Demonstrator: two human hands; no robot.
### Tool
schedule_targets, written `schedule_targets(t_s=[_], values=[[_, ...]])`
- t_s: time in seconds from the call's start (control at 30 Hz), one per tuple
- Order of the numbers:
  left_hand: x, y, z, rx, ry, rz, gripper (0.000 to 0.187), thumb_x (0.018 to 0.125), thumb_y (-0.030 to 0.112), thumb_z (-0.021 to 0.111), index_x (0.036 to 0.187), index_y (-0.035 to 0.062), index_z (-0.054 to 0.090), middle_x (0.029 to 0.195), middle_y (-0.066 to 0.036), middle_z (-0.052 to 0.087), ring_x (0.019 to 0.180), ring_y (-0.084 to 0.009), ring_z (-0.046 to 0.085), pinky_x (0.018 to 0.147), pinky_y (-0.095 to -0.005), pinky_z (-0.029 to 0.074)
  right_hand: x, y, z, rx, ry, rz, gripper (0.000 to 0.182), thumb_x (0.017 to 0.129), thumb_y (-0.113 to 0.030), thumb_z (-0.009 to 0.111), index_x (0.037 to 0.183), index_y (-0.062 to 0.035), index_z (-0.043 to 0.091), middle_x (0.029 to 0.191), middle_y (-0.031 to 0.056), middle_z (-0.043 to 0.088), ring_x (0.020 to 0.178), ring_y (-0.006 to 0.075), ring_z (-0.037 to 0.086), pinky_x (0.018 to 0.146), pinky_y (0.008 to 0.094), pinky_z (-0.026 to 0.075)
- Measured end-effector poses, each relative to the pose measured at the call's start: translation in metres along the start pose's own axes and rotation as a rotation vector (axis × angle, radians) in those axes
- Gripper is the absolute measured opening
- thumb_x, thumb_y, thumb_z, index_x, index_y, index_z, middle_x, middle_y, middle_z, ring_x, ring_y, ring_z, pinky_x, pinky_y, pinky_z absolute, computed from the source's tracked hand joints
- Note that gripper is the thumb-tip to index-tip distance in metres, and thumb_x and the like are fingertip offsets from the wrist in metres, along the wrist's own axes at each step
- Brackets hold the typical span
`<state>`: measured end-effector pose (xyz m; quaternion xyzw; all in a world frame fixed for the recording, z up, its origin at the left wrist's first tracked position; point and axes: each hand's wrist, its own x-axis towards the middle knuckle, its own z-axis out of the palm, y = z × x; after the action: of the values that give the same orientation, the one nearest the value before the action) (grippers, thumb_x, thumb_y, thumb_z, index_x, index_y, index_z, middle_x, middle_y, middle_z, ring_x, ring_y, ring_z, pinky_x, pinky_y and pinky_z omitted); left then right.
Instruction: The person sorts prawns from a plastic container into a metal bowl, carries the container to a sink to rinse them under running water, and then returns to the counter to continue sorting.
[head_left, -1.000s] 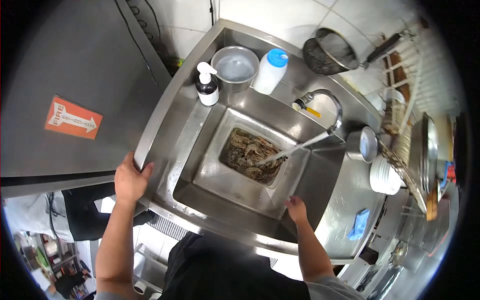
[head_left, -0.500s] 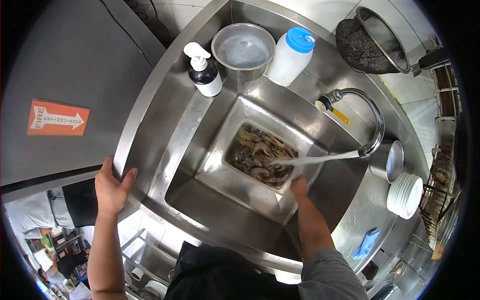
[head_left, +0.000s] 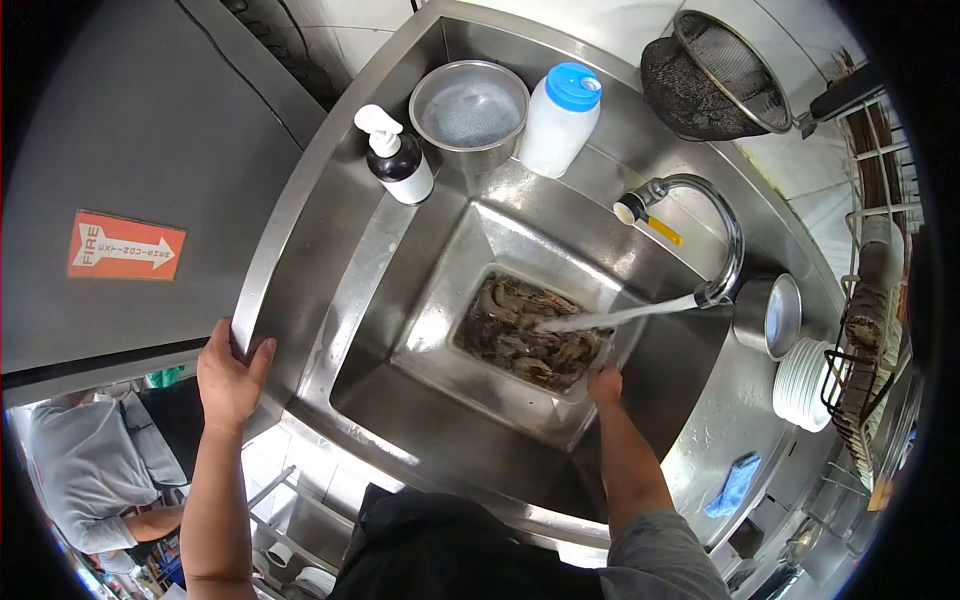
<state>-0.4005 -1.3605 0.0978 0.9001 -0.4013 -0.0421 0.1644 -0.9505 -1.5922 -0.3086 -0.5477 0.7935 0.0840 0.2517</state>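
My left hand (head_left: 230, 378) grips the raised edge of the steel sink (head_left: 262, 270), thumb inside and fingers over the outer side. In the sink basin, a rectangular tub (head_left: 503, 377) holds many raw grey-brown shrimp (head_left: 525, 335) in water. My right hand (head_left: 605, 384) is closed at the tub's near right corner, its fingertips partly hidden. A stream of water (head_left: 620, 318) runs from the curved faucet (head_left: 735, 240) onto the shrimp.
Behind the basin stand a pump bottle (head_left: 400, 165), a steel pot (head_left: 470, 145) and a white jar with a blue lid (head_left: 560, 125). A mesh strainer (head_left: 720, 75) hangs at upper right. Stacked white plates (head_left: 805, 385) and a blue cloth (head_left: 733, 487) lie right. A co-worker (head_left: 90, 465) is lower left.
The view has shifted slightly. Shrimp in the tub lie differently, and my right hand is still at its corner. More of the co-worker shows at lower left.
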Motion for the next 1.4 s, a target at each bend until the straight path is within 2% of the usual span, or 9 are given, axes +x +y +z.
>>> schedule_targets(t_s=[0.17,0.27,0.37,0.57,0.6,0.87,1.13,1.23,1.4], values=[[-0.002,-0.002,0.002,0.019,0.025,0.048,0.038,0.087,0.026,0.084,0.105,-0.0008,0.064,0.081,-0.022,0.069,0.074,-0.0415,0.068,0.071,-0.0465,0.053,0.042,0.006,0.063,0.022,0.162,-0.114,0.034,0.093,-0.018,0.071,0.124,-0.0022,0.067,0.115,0.0243,0.076,0.106,0.0458,0.074,0.092,0.0517,0.06],[-0.001,0.0,0.001,-0.013,0.005,0.009,0.038,0.087,0.027,0.084,0.104,-0.0006,0.064,0.081,-0.023,0.068,0.074,-0.0431,0.068,0.07,-0.0469,0.052,0.004,-0.021,-0.002,0.111,0.043,-0.261,0.025,0.092,-0.02,0.074,0.104,-0.0004,0.064,0.092,0.0267,0.072,0.099,0.046,0.072,0.083,0.0533,0.057],[-0.001,-0.007,0.005,0.0,0.053,0.057,0.037,0.087,0.027,0.084,0.103,-0.0002,0.064,0.08,-0.022,0.068,0.073,-0.0431,0.067,0.07,-0.0468,0.052,0.028,-0.026,0.015,0.06,0.214,-0.356,0.026,0.093,-0.021,0.074,0.103,-0.0003,0.063,0.093,0.0263,0.072,0.098,0.0473,0.071,0.083,0.054,0.056],[-0.001,-0.006,0.003,-0.019,0.038,0.045,0.037,0.087,0.027,0.085,0.102,0.0002,0.063,0.08,-0.021,0.068,0.07,-0.041,0.066,0.068,-0.046,0.051,0.025,-0.021,0.019,0.315,0.102,-0.299,0.022,0.091,-0.017,0.074,0.101,-0.0004,0.062,0.097,0.0282,0.073,0.096,0.0502,0.07,0.086,0.057,0.055],[-0.001,-0.006,0.002,-0.015,0.047,0.044,0.036,0.087,0.025,0.084,0.1,-0.0003,0.062,0.078,-0.021,0.067,0.068,-0.0393,0.065,0.067,-0.0445,0.051,0.01,-0.042,0.004,0.294,0.109,-0.109,0.019,0.088,-0.014,0.074,0.099,-0.0001,0.066,0.101,0.0287,0.074,0.102,0.0475,0.072,0.089,0.0571,0.055],[0.001,-0.003,0.001,-0.053,0.013,0.009,0.039,0.085,0.025,0.085,0.107,-0.0001,0.066,0.079,-0.02,0.068,0.07,-0.0393,0.066,0.069,-0.0447,0.052,0.007,-0.033,0.004,0.245,0.044,-0.173,0.019,0.092,-0.015,0.067,0.103,0.0001,0.066,0.103,0.0303,0.073,0.105,0.0497,0.07,0.089,0.0577,0.055],[0.0,-0.004,0.0,-0.037,0.014,-0.014,0.041,0.085,0.029,0.084,0.108,-0.0004,0.065,0.082,-0.022,0.069,0.074,-0.0415,0.068,0.071,-0.0462,0.053,0.002,-0.014,0.024,0.306,0.138,-0.201,0.02,0.091,-0.019,0.074,0.09,0.0004,0.067,0.085,0.0245,0.073,0.084,0.0473,0.072,0.076,0.0552,0.056],[0.002,-0.005,-0.001,-0.021,-0.008,-0.016,0.042,0.086,0.029,0.084,0.109,0.0,0.065,0.083,-0.022,0.069,0.075,-0.042,0.068,0.071,-0.0463,0.053,0.007,-0.011,0.066,0.253,0.299,-0.239,0.019,0.091,-0.019,0.073,0.091,-0.0005,0.068,0.086,0.0244,0.073,0.087,0.0469,0.072,0.077,0.0543,0.056],[0.0,-0.008,0.002,-0.014,0.018,0.027,0.042,0.087,0.029,0.084,0.109,0.0004,0.064,0.082,-0.022,0.069,0.074,-0.0421,0.068,0.07,-0.0463,0.053,-0.027,-0.023,0.03,0.264,0.109,-0.296,0.023,0.089,-0.017,0.073,0.104,-0.0003,0.068,0.095,0.0249,0.074,0.092,0.047,0.072,0.082,0.0533,0.056]])
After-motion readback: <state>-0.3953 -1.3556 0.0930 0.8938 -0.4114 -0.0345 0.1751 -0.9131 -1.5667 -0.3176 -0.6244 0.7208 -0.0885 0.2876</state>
